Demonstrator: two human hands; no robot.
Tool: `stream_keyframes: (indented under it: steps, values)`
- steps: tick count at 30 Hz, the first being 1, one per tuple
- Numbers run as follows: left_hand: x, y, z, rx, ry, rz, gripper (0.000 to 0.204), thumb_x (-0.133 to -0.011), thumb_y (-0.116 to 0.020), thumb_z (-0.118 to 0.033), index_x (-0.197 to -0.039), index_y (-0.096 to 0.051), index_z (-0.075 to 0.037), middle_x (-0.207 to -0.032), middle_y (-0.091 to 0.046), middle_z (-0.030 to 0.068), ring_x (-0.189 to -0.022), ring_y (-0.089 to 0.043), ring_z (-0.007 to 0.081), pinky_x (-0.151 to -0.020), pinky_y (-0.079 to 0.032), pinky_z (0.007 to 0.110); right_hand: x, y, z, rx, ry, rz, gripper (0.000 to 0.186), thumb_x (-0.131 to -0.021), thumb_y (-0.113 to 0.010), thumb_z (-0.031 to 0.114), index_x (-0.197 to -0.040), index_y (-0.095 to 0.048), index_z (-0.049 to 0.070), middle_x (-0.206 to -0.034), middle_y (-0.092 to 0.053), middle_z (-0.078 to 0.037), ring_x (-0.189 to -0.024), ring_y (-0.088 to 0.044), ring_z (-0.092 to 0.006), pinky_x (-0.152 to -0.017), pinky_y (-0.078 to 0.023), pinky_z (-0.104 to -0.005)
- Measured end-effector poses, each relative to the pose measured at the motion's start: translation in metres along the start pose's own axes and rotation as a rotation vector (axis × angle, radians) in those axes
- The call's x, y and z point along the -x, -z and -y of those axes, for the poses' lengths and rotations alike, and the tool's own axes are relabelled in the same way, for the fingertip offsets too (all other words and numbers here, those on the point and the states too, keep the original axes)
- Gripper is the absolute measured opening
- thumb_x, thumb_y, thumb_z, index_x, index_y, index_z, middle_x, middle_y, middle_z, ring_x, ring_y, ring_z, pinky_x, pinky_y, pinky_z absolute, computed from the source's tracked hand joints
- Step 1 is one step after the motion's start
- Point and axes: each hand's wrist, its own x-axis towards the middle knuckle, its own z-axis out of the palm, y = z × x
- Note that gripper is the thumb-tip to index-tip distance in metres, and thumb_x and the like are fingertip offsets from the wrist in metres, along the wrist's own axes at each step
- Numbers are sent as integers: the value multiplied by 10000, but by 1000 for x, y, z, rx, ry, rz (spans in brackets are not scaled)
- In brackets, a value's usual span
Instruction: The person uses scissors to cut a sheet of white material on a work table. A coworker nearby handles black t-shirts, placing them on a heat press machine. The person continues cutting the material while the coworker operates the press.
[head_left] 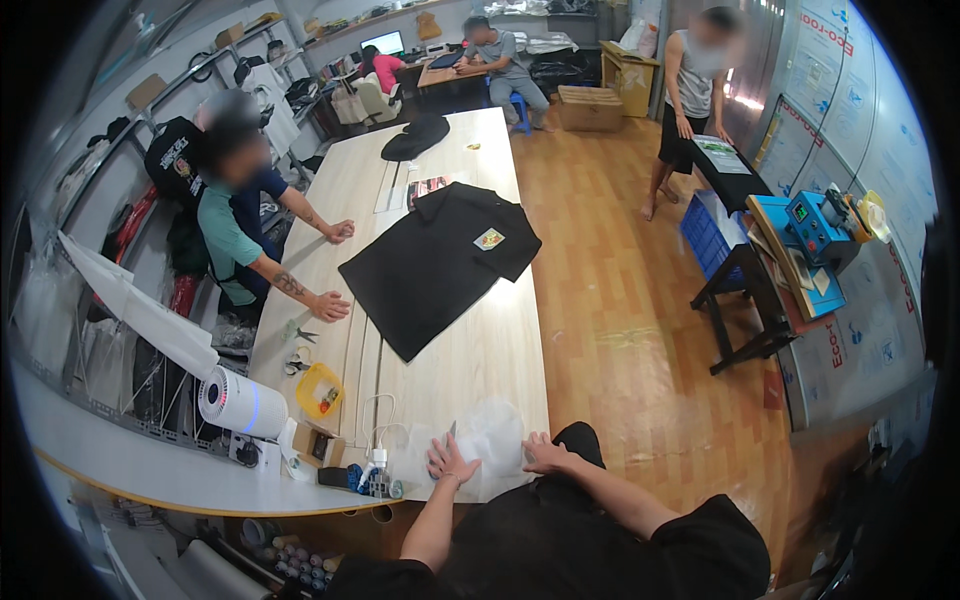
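Note:
Close to me, a thin white translucent sheet [492, 432] with a rounded outline lies on the long pale wooden table [420, 385]. My left hand [453, 462] rests on its left part, fingers spread. A small dark pointed thing shows just beyond those fingers, too small to name. At the sheet's right side, by the table's edge, my right hand [545, 455] lies with its fingers stretched out. Neither hand is closed round anything. Farther up the table a black T-shirt [430, 275] with a small coloured chest print is spread out.
A yellow basket [319, 391], scissors [297, 361], a power adapter [378, 458] with white cable and a white cylindrical device [240, 402] stand to my left. One co-worker [240, 200] leans on the table's left side; another stands beside a heat press [820, 235] at right.

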Motion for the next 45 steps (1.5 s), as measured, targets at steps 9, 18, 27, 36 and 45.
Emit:
stream_keyframes:
  steps: [9,18,27,36,45]
  values:
    - [-17,-7,3,49,-14,-551,634,-892,-804,-411,-1432,-631,-126,-1544,-578,128,-1491,-446,369,-1174,-384,638,-63,-35,-34,11,11,-67,1059,-926,-686,716,-1727,-258,172,-1820,-99,-206,-1666,-107,-469,-1220,-279,-779]
    - [37,108,-45,767,-365,-360,383,-993,-779,-323,-1150,-802,26,-1099,-820,146,-1016,-764,246,-900,-572,344,-13,-2,-13,-144,7,-56,1009,-919,-750,609,-1711,-337,138,-1809,-44,-270,-1669,-15,-490,-1225,-281,-759]
    - [93,184,-51,1172,-491,-130,277,-1066,-701,-221,-1167,-804,15,-1109,-813,64,-1020,-737,123,-923,-561,283,0,26,39,-494,285,-767,1051,-852,-890,378,-1662,-354,-25,-1705,-308,-353,-1592,-324,-488,-1302,-322,-490]
    - [139,215,-92,1670,-543,-14,344,-1130,-574,-281,-1333,-691,-29,-1262,-756,81,-1167,-715,194,-979,-569,382,47,107,128,-804,897,-462,746,-999,-678,238,-1653,-401,11,-1632,-498,-243,-1556,-424,-384,-1287,-323,-450]
    - [158,213,-83,2105,-838,214,515,-1170,-415,-390,-1441,-608,3,-1394,-698,131,-1297,-665,292,-1082,-547,463,65,167,112,-738,812,-74,371,-1055,-712,340,-1279,-732,45,-1238,-721,-130,-1173,-635,-239,-1085,-462,-383]
